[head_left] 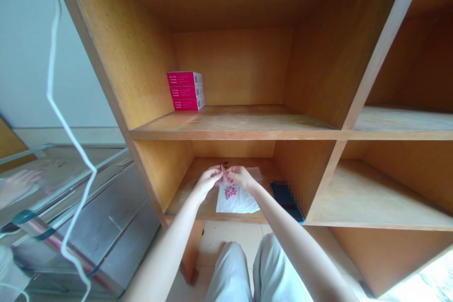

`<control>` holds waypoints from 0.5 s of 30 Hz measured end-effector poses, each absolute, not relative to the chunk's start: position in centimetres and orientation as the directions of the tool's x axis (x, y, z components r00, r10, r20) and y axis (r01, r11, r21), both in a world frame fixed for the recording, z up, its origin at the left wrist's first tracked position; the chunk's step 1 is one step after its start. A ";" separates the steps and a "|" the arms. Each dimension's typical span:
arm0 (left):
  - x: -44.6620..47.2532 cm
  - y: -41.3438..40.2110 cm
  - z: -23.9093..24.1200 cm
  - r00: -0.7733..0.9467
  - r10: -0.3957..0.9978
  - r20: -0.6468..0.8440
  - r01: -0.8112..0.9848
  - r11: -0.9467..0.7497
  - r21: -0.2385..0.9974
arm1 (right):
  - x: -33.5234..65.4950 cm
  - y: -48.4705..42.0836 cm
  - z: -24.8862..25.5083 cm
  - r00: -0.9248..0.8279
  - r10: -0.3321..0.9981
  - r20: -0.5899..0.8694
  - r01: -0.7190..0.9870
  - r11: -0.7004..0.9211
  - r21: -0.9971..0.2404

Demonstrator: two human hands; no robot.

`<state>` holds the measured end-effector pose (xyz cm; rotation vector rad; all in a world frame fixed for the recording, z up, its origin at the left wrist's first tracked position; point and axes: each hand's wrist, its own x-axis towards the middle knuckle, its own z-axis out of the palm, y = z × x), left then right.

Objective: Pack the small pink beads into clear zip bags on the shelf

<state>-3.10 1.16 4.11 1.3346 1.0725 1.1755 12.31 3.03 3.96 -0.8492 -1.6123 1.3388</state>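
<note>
A clear bag [224, 174] is being held above the lower shelf's [187, 200] middle. Left hand [209, 180] and right hand [241, 177] are pinching it between closed fingertips. Pink pellets [230, 192] are lying below on a sheet [235, 205] nearing the front edge. A dark device [286, 200] is occupying the front right corner. Boxes [185, 91] are standing stacked above.

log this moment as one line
left hand: holding clear plastic | right hand: holding same plastic | pink pellets: on white sheet | pink boxes: stacked, upper shelf
</note>
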 end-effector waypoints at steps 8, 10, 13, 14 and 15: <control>-3.1 1.0 3.9 0.088 0.991 0.105 0.047 -0.109 0.993 | 12.1 2.9 3.8 -0.365 0.915 0.174 -0.017 0.180 -0.983; -3.0 1.0 3.8 0.077 0.989 0.125 0.081 -0.131 0.988 | 12.1 2.9 3.7 -0.356 0.918 0.177 0.004 0.190 -0.982; -2.9 1.2 3.6 0.061 0.986 0.156 0.136 -0.163 0.977 | 12.2 3.0 3.5 -0.364 0.911 0.193 0.046 0.224 -0.973; -2.9 1.3 3.5 0.048 0.986 0.158 0.152 -0.164 0.975 | 12.2 3.0 3.5 -0.370 0.908 0.198 0.066 0.238 -0.969; -2.9 1.3 3.4 0.033 0.987 0.159 0.166 -0.162 0.973 | 12.2 3.0 3.4 -0.372 0.906 0.202 0.090 0.252 -0.964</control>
